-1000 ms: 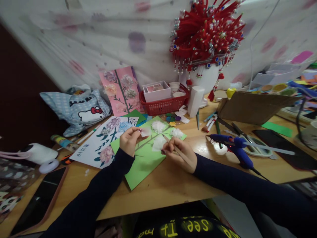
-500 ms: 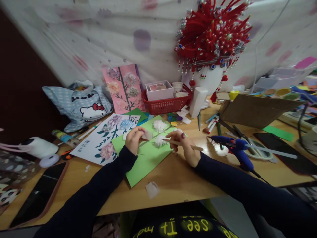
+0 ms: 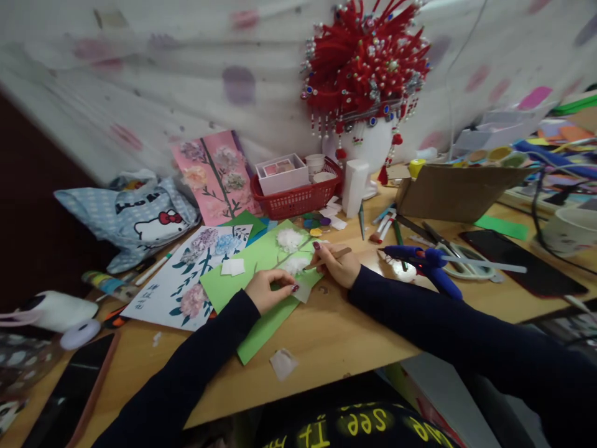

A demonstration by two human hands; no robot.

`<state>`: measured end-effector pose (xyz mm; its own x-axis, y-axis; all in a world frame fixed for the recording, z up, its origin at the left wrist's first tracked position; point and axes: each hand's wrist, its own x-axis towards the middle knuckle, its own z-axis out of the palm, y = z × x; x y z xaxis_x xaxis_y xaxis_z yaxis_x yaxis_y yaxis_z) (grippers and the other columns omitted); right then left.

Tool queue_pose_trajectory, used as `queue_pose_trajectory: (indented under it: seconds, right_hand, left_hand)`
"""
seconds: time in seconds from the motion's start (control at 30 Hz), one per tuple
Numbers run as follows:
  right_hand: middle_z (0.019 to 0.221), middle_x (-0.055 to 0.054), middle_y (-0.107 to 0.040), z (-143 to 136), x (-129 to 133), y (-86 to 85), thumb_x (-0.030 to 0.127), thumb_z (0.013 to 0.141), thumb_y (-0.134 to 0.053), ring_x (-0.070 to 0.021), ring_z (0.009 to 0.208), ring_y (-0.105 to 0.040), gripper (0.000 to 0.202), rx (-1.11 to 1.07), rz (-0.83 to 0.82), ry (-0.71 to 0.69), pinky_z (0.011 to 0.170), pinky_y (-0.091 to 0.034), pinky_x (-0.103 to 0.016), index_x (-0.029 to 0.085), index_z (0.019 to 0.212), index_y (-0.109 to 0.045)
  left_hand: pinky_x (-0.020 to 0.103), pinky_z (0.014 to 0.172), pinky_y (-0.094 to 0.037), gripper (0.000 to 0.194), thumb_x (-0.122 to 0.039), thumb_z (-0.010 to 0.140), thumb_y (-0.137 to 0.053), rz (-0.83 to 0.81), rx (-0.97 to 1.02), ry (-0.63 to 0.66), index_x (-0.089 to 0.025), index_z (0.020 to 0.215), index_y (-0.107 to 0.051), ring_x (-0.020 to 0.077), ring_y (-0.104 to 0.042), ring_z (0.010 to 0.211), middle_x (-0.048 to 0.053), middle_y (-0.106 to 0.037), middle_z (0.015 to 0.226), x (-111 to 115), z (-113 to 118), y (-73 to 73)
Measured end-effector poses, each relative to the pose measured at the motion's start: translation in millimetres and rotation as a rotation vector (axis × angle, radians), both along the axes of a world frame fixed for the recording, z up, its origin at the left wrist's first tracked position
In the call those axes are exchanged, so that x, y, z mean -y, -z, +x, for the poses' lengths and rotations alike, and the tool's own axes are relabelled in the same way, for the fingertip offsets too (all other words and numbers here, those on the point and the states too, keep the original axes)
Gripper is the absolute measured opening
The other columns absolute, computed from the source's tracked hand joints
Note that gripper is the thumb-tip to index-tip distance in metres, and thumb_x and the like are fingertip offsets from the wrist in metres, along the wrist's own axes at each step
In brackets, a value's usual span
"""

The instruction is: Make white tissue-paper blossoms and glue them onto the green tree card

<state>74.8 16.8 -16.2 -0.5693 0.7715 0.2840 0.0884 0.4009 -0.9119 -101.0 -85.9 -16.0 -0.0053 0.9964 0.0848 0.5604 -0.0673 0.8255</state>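
Note:
A green card [image 3: 233, 280] lies on the wooden table [image 3: 336, 336], with white tissue flowers [image 3: 289, 239] glued along a drawn stem. My left hand [image 3: 270, 290] rests on the card and pinches a small white tissue square [image 3: 302, 291] at the card's right edge. My right hand [image 3: 336, 264] holds a thin wooden stick [image 3: 332, 256], its tip pointing left at a tissue flower [image 3: 295, 265]. Two loose tissue squares [image 3: 232, 267] lie on the card's left part. Another tissue piece [image 3: 282, 363] sits near the table's front edge.
A blue glue gun [image 3: 426, 261] lies right of my right hand, beside scissors [image 3: 459, 255] and a black phone [image 3: 522, 261]. A white flower painting [image 3: 186, 277], a pink one [image 3: 214, 174], a red basket [image 3: 293, 196], pens [image 3: 385, 224] and a red headdress [image 3: 366, 62] stand behind.
My left hand came down from above the card to its right edge, onto a tissue square. My right hand drew in with the stick. Two tissue squares now lie on the card.

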Motion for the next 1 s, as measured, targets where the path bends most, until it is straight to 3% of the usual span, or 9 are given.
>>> queue_pose_trajectory:
  seconds: [0.23, 0.43, 0.7, 0.77, 0.9, 1.0]
  right_hand:
    - [0.044, 0.002, -0.051, -1, -5, 3.4, 0.074, 0.08, -0.032, -0.0077, 0.038, -0.046, 0.066, -0.058, -0.056, 0.029, 0.04, -0.039, -0.019, 0.016, 0.061, -0.057]
    - [0.045, 0.001, -0.053, 1, -8, 6.4, 0.067, 0.086, -0.03, -0.0071, 0.04, -0.048, 0.065, -0.033, 0.046, 0.061, 0.043, -0.038, -0.018, 0.015, 0.061, -0.059]
    - [0.045, 0.001, -0.053, 4, -9, 2.2, 0.064, 0.088, -0.03, -0.0059, 0.038, -0.047, 0.064, -0.075, 0.054, 0.132, 0.044, -0.037, -0.017, 0.014, 0.06, -0.058]
    - [0.043, 0.002, -0.052, 4, -9, 3.6, 0.063, 0.089, -0.029, -0.0061, 0.038, -0.047, 0.064, -0.081, 0.05, 0.128, 0.044, -0.037, -0.018, 0.014, 0.059, -0.058]
    - [0.043, 0.002, -0.052, 2, -7, 6.6, 0.061, 0.09, -0.028, -0.0069, 0.04, -0.049, 0.064, -0.037, 0.067, 0.073, 0.046, -0.037, -0.019, 0.015, 0.058, -0.059]
    - [0.045, 0.002, -0.053, 2, -5, 4.6, 0.061, 0.09, -0.028, -0.0069, 0.042, -0.049, 0.064, -0.012, 0.084, 0.086, 0.048, -0.037, -0.019, 0.015, 0.059, -0.06]
  left_hand:
    - [0.028, 0.067, -0.05, 0.021, -0.034, 0.07, -0.063, 0.002, -0.086, 0.002, -0.014, 0.074, -0.07, 0.0157, -0.061, 0.066, 0.005, -0.071, 0.07, 0, 3, -6.0]
    - [0.027, 0.063, -0.049, 0.022, -0.036, 0.069, -0.065, 0.005, -0.066, -0.032, -0.015, 0.072, -0.069, 0.0152, -0.061, 0.062, 0.005, -0.071, 0.07, -4, 14, -16.4]
    - [0.025, 0.058, -0.044, 0.011, -0.023, 0.07, -0.061, 0.152, -0.35, 0.049, -0.017, 0.069, -0.07, 0.0119, -0.052, 0.054, 0.003, -0.063, 0.066, -29, 24, -29.9]
    - [0.025, 0.058, -0.043, 0.011, -0.021, 0.069, -0.06, 0.13, -0.387, 0.113, -0.017, 0.068, -0.07, 0.0122, -0.052, 0.054, 0.003, -0.061, 0.063, -34, 19, -36.3]
    - [0.026, 0.062, -0.045, 0.012, -0.027, 0.072, -0.062, -0.039, -0.367, 0.386, -0.019, 0.069, -0.071, 0.014, -0.056, 0.061, 0.003, -0.063, 0.065, -32, 6, -58.1]
    - [0.026, 0.065, -0.045, 0.016, -0.03, 0.075, -0.061, -0.094, -0.341, 0.465, -0.019, 0.071, -0.071, 0.0143, -0.058, 0.064, 0.003, -0.064, 0.068, -28, 1, -70.6]
